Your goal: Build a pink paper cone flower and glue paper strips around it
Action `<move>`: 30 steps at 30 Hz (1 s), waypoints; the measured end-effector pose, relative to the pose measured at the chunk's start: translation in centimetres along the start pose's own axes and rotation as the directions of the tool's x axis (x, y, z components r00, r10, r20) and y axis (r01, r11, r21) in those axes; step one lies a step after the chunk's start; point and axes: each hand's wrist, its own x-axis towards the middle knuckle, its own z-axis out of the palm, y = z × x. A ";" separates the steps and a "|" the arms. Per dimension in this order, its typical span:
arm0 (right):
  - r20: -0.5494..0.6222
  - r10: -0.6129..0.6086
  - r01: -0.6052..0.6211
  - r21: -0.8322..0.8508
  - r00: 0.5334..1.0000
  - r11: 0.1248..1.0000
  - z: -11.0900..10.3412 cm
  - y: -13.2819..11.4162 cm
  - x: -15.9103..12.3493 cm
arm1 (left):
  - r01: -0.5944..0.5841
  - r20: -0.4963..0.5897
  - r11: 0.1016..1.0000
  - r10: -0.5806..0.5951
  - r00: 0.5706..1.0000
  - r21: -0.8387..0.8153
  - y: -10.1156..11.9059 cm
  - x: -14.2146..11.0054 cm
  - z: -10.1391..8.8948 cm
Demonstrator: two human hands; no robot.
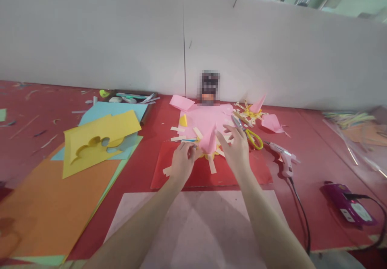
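Observation:
Both my hands meet over a red paper sheet (242,172) in the middle of the table. My left hand (182,161) is closed in a pinch at the base of a folded pink paper petal (208,141). My right hand (236,148) rests against the petal's right side, fingers curled and pressed on it. Cream paper strips (211,164) and a yellow piece fan out under the petal. Behind it lies a pink paper sheet (202,120).
Scissors with yellow handles (252,137) and a pink glue gun (284,158) with its cord lie right of my hands. A purple device (347,204) sits further right. Yellow (99,142), blue and orange (51,208) paper sheets lie left. A white partition wall stands behind.

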 end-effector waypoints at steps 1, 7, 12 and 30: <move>-0.001 0.011 -0.011 -0.003 1.000 1.000 0.2 -0.4 0.6 | -0.019 0.002 1.000 0.019 1.000 -0.002 0.0 0.0 -0.1; 0.125 0.040 -0.040 0.000 0.991 0.999 0.8 -0.3 2.9 | -0.052 0.002 0.998 0.052 0.999 0.035 0.1 0.2 -1.5; 0.111 -0.001 -0.009 0.088 0.994 0.996 0.5 0.1 3.9 | 0.035 -0.114 0.999 -0.036 0.993 -0.012 -0.1 1.0 -3.0; 0.336 -0.099 -0.022 0.337 0.937 0.941 -4.3 -0.2 4.6 | 0.372 0.096 0.804 -0.372 0.923 -0.465 -0.2 1.2 -2.2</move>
